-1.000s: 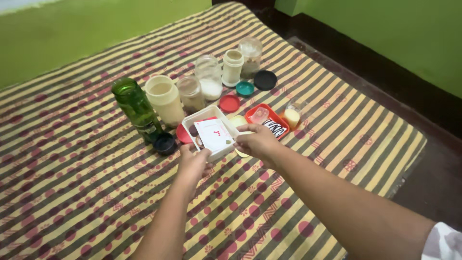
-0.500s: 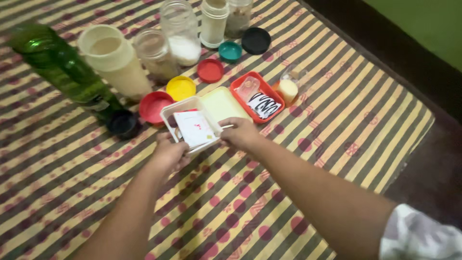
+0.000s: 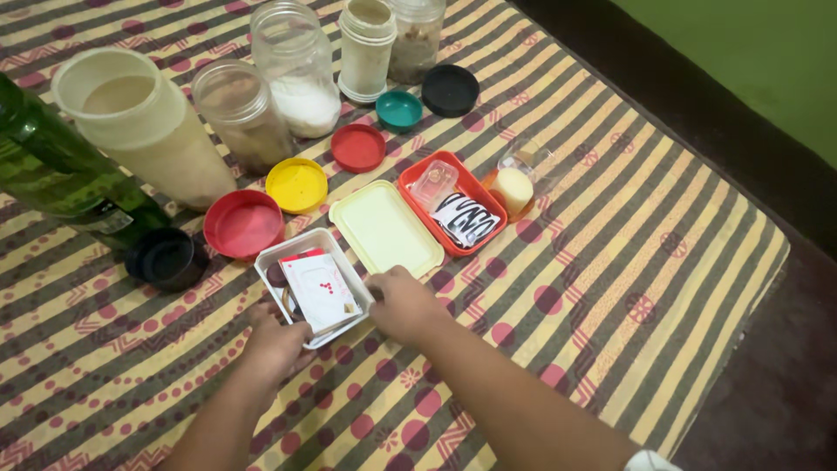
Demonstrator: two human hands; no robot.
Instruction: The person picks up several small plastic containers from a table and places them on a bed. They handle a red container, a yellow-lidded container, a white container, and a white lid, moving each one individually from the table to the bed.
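A small white rectangular box (image 3: pixel 270 260) rests on the striped cloth, with a white and red card packet (image 3: pixel 316 289) lying inside. My left hand (image 3: pixel 277 344) grips its near left corner. My right hand (image 3: pixel 403 304) holds its right side. Just behind the box lies a pale yellow rectangular lid (image 3: pixel 384 228). Right of that lid sits a red tray (image 3: pixel 482 193) holding a small clear cup and a black and white patterned piece.
Behind stand a green bottle (image 3: pixel 52 166), a cream tub (image 3: pixel 139 122) and several open jars (image 3: pixel 296 65). Loose round lids lie about: red (image 3: pixel 243 224), yellow (image 3: pixel 296 185), red (image 3: pixel 358 147), teal (image 3: pixel 399 111), black (image 3: pixel 450 90), black (image 3: pixel 166 258). The cloth's edge (image 3: pixel 741 323) runs at right.
Both hands drew the white box nearer to me, uncovering the pale yellow lid. The view moved closer to the cloth.
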